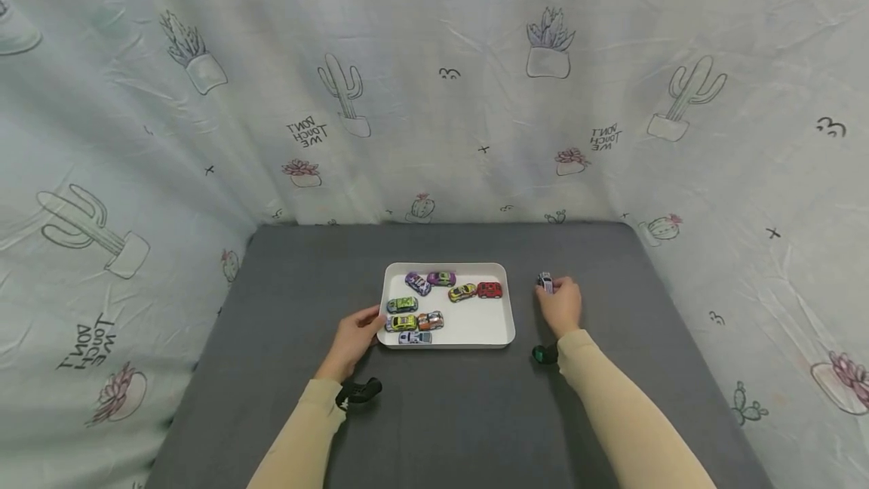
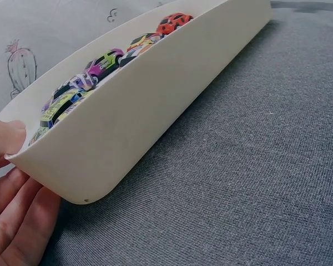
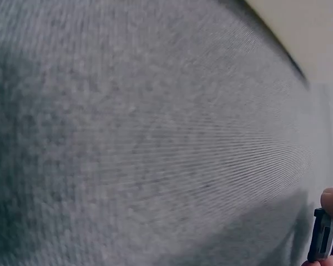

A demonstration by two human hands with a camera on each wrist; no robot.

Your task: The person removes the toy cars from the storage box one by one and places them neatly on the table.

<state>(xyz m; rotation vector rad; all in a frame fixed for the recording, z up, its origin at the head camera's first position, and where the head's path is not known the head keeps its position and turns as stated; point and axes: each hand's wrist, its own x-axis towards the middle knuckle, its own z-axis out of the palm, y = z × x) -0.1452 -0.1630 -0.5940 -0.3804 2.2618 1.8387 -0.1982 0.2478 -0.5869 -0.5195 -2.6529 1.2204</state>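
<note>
Nearest, two beige sleeves (image 1: 292, 436), plain soft cloth, a black wrist piece (image 1: 360, 392) standing off the left cuff. Beneath, a dark grey cover (image 1: 455, 413), matte, finely ribbed in the wrist views. Next, the white tray (image 1: 475, 330): smooth, stiff-looking, rectangular, corners rounded, walls thin. Left hand (image 1: 353, 334) pinches its left end, thumb over the rim, other fingers bent against the outside. In the tray, along the near wall, a pale lilac pickup (image 1: 415, 338), boxy; just beyond it a yellow car (image 1: 401, 323) with an orange-and-white car (image 1: 431, 321) close beside, then a green car (image 1: 403, 305). Bodies small, glossy, brightly patterned. Off the tray's right side, apart from it, the right hand (image 1: 562, 306) holds a silver-and-dark toy car (image 1: 545, 282) in a narrow grip, thumb one side, fingers the other; whether that car touches the cover, cannot tell. Farther up the tray, a yellow-and-red car (image 1: 462, 293) and a red car (image 1: 489, 290), almost end to end; toward the far wall a purple-and-white car (image 1: 417, 283), set askew, beside a purple-and-green car (image 1: 442, 278), rounded. Farthest, a pale curtain (image 1: 441, 112): thin, creased fabric in loose folds, printed with outlined cacti and potted succulents.
</note>
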